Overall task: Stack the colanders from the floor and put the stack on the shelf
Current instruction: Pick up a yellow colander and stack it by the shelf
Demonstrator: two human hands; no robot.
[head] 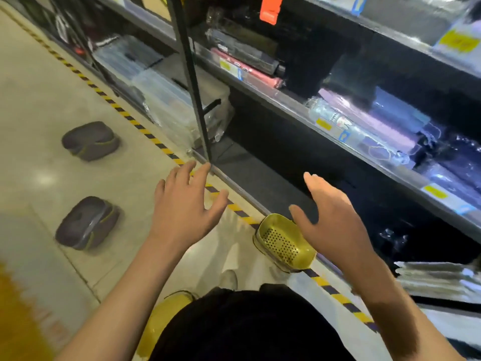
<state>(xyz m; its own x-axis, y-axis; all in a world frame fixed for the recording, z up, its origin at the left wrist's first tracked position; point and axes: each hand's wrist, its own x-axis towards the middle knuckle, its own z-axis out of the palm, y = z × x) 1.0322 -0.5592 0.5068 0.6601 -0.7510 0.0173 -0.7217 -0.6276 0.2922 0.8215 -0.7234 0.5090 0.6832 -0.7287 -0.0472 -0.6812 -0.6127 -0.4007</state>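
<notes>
A yellow colander (282, 243) with a perforated bottom stands upright on the floor by the striped tape, just below my right hand (335, 220). Another yellow colander (162, 319) shows partly at the bottom, hidden behind my dark clothing. Two grey colanders lie upside down on the floor at left, one farther (89, 139) and one nearer (87, 222). My left hand (184, 204) hovers with fingers spread, holding nothing. My right hand is also spread and holds nothing. The dark bottom shelf (260, 175) lies beyond both hands.
A black upright post (194, 82) divides the shelving. Clear plastic boxes (171, 100) fill the left bay. Upper shelves hold wrapped rolls and packages (364, 126). Yellow-black tape (145, 131) runs along the floor. My shoe (229, 280) stands near the yellow colander. Stacked flat items (437, 277) sit at right.
</notes>
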